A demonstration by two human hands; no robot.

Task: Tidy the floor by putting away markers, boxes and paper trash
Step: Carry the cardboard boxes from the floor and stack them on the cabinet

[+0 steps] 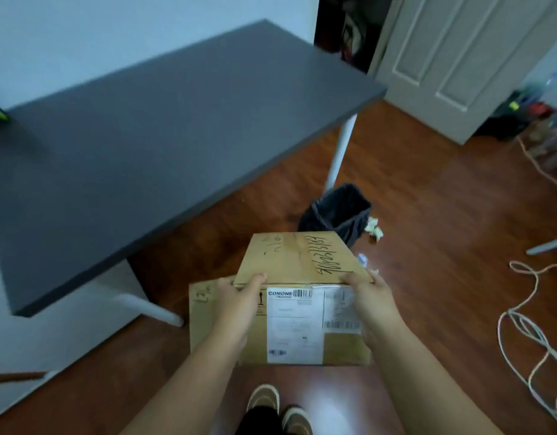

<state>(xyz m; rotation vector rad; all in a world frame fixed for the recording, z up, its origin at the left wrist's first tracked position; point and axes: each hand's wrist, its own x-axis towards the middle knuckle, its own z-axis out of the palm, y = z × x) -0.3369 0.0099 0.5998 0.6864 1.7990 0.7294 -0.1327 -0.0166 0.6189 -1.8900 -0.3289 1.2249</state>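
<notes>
Cardboard box (302, 296) between left hand (239, 304) and right hand (369, 304), each grip clamped on a top corner

This is a room in a home: a wooden floor (427, 246), a white panelled door (453, 58) well beyond the hands, an open closet (349, 29) beside it, a grey worktop (145, 136) to their left, and a lined bin (336, 211) just ahead.
</notes>
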